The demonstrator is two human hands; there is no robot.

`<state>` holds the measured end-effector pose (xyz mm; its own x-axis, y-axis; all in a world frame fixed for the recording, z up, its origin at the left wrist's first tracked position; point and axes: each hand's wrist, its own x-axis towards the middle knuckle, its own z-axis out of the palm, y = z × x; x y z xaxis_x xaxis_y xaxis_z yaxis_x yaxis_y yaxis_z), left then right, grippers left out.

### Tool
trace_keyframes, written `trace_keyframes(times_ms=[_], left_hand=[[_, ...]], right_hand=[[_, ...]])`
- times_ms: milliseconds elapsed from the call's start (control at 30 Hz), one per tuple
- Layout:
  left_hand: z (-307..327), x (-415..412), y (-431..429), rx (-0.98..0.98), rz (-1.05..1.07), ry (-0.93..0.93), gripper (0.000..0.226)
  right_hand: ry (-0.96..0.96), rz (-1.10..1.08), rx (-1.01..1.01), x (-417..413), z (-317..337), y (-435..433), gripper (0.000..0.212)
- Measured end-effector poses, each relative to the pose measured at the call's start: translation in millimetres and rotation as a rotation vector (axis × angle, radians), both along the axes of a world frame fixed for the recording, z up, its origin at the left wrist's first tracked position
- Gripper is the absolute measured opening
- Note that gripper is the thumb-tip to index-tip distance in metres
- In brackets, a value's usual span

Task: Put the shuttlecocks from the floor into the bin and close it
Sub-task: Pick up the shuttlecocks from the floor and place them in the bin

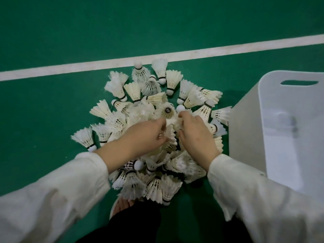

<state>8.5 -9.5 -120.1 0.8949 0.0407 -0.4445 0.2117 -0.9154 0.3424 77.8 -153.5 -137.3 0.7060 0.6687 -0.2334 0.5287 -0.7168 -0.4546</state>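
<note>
White feather shuttlecocks with rounded cork tips [157,186] lie heaped on the floor under and around both hands. The left hand [145,137] and right hand [196,135] dig in with curled fingers, each pinching feather skirts. The shuttlecocks look very light, springy and easily crushed, so loose bunches held by the skirts seem safest. A tall white plastic bin [245,128] stands open just right of the right hand. The smooth green court floor [52,111] carries a white painted line [105,64] beyond the hands.
</note>
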Motion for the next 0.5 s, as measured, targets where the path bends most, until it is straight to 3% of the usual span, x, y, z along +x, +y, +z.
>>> trace_keyframes(times_ms=[133,300,400,500], left_hand=[[3,-4,-8,0.16,-0.137,-0.129,0.038],[16,-17,-20,0.262,-0.251,-0.197,0.026],[26,-30,-23,0.28,-0.18,-0.335,0.021],[43,-48,-15,0.101,0.047,-0.47,0.02]], right_hand=[[-0.039,-0.015,-0.047,-1,6,-8,0.023],[-0.174,-0.021,-0.102,-19,35,-23,0.021],[-0.216,-0.08,-0.035,-31,46,-26,0.018],[-0.179,-0.094,0.026,-36,56,-27,0.017]])
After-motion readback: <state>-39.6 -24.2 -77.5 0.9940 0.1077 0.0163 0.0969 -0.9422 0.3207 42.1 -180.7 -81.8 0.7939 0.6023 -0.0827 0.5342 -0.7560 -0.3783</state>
